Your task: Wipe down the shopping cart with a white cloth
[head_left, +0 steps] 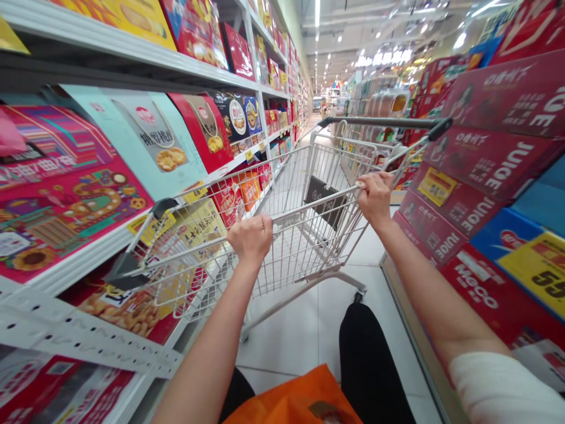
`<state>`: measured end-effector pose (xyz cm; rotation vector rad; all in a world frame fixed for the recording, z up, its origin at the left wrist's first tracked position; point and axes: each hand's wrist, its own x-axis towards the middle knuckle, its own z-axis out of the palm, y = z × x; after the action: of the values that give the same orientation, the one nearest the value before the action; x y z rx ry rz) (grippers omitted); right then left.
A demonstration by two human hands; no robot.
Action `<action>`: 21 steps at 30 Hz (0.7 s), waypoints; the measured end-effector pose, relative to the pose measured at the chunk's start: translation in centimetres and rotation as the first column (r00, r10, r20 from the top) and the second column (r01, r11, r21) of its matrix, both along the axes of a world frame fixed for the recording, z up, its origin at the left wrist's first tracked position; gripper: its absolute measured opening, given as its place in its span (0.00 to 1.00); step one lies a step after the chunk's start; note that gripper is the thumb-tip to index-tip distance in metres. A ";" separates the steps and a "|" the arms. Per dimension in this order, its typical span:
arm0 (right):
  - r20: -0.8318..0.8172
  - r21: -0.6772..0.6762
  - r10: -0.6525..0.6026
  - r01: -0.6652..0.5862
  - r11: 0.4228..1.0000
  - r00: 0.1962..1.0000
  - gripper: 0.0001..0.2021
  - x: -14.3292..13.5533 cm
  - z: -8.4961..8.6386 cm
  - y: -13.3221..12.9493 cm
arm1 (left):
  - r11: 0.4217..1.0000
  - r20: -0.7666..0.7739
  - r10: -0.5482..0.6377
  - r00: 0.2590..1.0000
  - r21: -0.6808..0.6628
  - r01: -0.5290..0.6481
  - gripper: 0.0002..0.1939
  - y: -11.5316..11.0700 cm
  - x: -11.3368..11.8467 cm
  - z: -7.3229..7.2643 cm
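Note:
A wire shopping cart (291, 247) stands sideways across the aisle in front of me, its basket with no goods visible in it. My left hand (252, 237) is wrapped round the near top rim, left of the middle. Farther right, my right hand (375, 197) grips the same rim near the handle end. The dark push handle (384, 122) lies beyond my right hand, touched by neither hand. A dark plate (325, 201) hangs inside the basket. The cart's grey front corner (126, 274) reaches close to the left shelf.
White shelves (101, 247) with boxed snacks run along the left, very near the cart. Stacked red cartons (489, 159) on a low platform line the right. Tiled floor (295, 335) shows beneath the cart. An orange item (300, 400) covers my lap area.

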<state>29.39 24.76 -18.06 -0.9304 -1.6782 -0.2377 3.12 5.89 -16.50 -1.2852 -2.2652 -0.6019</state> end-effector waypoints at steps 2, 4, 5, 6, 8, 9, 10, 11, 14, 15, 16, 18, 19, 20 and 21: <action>-0.089 -0.014 -0.032 0.031 0.999 0.996 0.15 -2.1 -0.2 -1.3 | 1.000 0.004 0.008 1.000 0.017 -0.008 0.33 0.2 0.5 -0.2; -0.111 -0.007 0.007 -0.008 1.000 0.994 0.15 -5.3 -0.8 -3.9 | 1.000 0.010 0.008 1.000 0.014 -0.008 0.33 0.2 1.0 -0.2; -0.088 -0.001 0.057 -0.057 0.998 0.995 0.15 -6.9 -1.1 -5.3 | 1.000 0.011 0.002 1.000 0.006 -0.002 0.33 0.2 1.3 -0.2; -0.052 0.005 0.109 -0.109 0.994 0.993 0.14 -8.4 -1.5 -6.6 | 1.000 0.010 -0.006 1.000 -0.003 0.006 0.34 0.1 1.6 -0.2; 0.031 0.019 0.177 -0.177 0.984 0.984 0.14 -10.0 -1.9 -8.4 | 0.998 -0.016 -0.050 0.999 -0.027 0.050 0.33 -0.4 1.9 0.0; 0.072 0.026 0.203 -0.205 0.978 0.977 0.14 -10.1 -2.0 -8.7 | 0.995 -0.044 -0.093 0.995 -0.050 0.090 0.32 -0.8 2.0 0.2; 0.106 0.033 0.220 -0.224 0.974 0.970 0.14 -9.8 -2.0 -8.7 | 0.987 -0.079 -0.147 0.986 -0.083 0.141 0.31 -1.4 1.9 0.4; 0.128 0.038 0.228 -0.234 0.971 0.965 0.14 -9.1 -1.9 -8.2 | 0.974 -0.111 -0.204 0.973 -0.123 0.191 0.29 -2.1 1.6 0.6; 0.116 0.032 0.193 -0.198 0.980 0.974 0.14 -5.7 -1.5 -5.4 | 0.946 -0.151 -0.273 0.950 -0.220 0.236 0.25 -4.9 -0.7 1.6; 0.093 0.025 0.165 -0.168 0.985 0.982 0.14 -4.5 -1.3 -4.4 | 0.954 -0.147 -0.233 0.961 -0.228 0.196 0.25 -5.9 -1.9 1.9; 0.076 0.016 0.140 -0.142 0.990 0.987 0.14 -3.5 -1.2 -3.4 | 0.960 -0.153 -0.186 0.971 -0.241 0.146 0.27 -7.0 -3.2 2.3; 0.044 -0.001 0.104 -0.104 0.995 0.994 0.14 -2.0 -1.1 -1.9 | 0.933 -0.143 -0.137 0.980 -0.352 0.079 0.30 -8.9 -5.6 2.8; 0.029 -0.008 0.093 -0.093 0.996 0.995 0.14 -1.6 -1.1 -1.3 | 0.900 -0.114 -0.107 0.988 -0.434 0.048 0.32 -9.7 -6.5 3.1; 0.008 -0.012 0.084 -0.084 0.996 0.996 0.14 -1.4 -1.1 -0.9 | 0.864 -0.084 -0.088 0.993 -0.503 0.034 0.33 -10.2 -7.2 3.2; -0.020 -0.014 0.076 -0.077 0.997 0.997 0.14 -1.4 -1.2 -0.6 | 0.839 -0.076 -0.065 0.995 -0.544 0.013 0.33 -10.6 -7.5 3.3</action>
<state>27.96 24.12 -19.23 -0.8746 -1.6956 -0.1646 -4.35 -4.71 -13.25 -1.5758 -2.4245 0.1168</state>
